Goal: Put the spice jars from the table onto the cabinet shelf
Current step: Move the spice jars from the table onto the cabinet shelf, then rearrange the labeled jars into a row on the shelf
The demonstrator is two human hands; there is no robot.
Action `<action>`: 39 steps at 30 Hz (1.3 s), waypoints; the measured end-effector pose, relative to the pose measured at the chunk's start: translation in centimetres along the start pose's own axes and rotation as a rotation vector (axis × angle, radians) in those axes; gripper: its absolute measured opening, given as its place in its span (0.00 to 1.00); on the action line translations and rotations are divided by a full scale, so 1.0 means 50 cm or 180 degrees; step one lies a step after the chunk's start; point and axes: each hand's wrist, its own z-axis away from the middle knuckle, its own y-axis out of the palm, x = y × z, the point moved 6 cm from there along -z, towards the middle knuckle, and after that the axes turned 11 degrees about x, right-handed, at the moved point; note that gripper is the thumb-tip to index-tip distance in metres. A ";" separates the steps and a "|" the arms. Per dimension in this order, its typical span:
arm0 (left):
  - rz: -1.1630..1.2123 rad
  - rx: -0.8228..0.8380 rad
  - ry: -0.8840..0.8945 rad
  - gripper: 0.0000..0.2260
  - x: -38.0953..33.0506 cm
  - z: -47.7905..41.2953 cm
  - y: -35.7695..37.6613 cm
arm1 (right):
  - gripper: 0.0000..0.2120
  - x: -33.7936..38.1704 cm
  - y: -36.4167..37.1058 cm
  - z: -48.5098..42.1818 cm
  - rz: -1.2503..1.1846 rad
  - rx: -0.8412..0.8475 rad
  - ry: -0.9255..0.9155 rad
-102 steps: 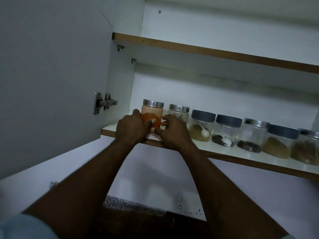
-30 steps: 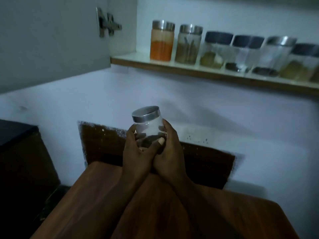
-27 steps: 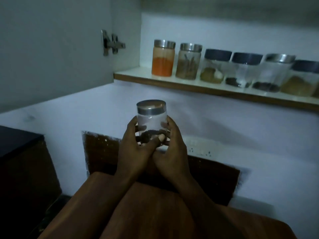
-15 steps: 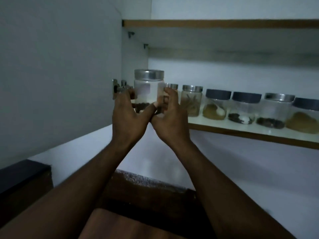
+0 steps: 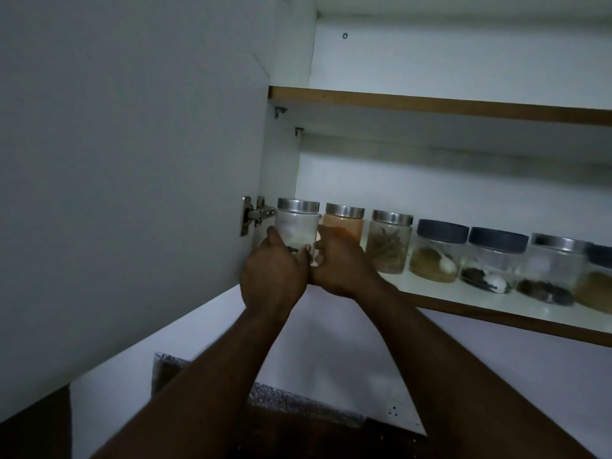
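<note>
Inside the open cabinet, beside its door [image 5: 132, 160], the shelf [image 5: 430, 294] carries a row of 6 jars [image 5: 437, 256], the last cut off by the frame edge. A 7th jar [image 5: 296, 226] is at the shelf's left end. Both hands wrap it: the left hand [image 5: 273, 279] grips its left side and the right hand [image 5: 341, 266] its right, thumbs meeting in front. They hide its base, so I cannot tell whether it is down. To seat it well, lower it straight and upright, clear of the hinge [image 5: 253, 215] just left and the orange jar [image 5: 344, 223] just right, and let go only once it stands flat. It is clear, misty glass with a steel lid [image 5: 298, 205] and a little dark spice [image 5: 293, 249] low down.
</note>
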 end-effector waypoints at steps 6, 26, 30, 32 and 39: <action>-0.0207 0.0060 0.0111 0.29 -0.029 -0.033 -0.012 | 0.15 -0.006 -0.016 -0.008 0.0522 0.0150 -0.0047; 0.1052 0.0893 -0.0270 0.44 -0.046 -0.124 0.014 | 0.14 -0.023 -0.035 -0.003 -0.0023 -0.0466 -0.0256; 0.1117 0.0954 -0.0280 0.40 -0.050 -0.145 0.020 | 0.16 -0.016 -0.045 0.011 -0.0062 -0.0688 -0.0318; 0.1241 0.1039 -0.0178 0.35 -0.050 -0.148 0.028 | 0.16 -0.013 -0.046 0.016 -0.0004 -0.0732 -0.0292; 0.1819 0.1790 -0.0080 0.08 -0.030 -0.179 0.007 | 0.11 -0.020 -0.059 0.004 -0.0093 -0.0907 -0.0120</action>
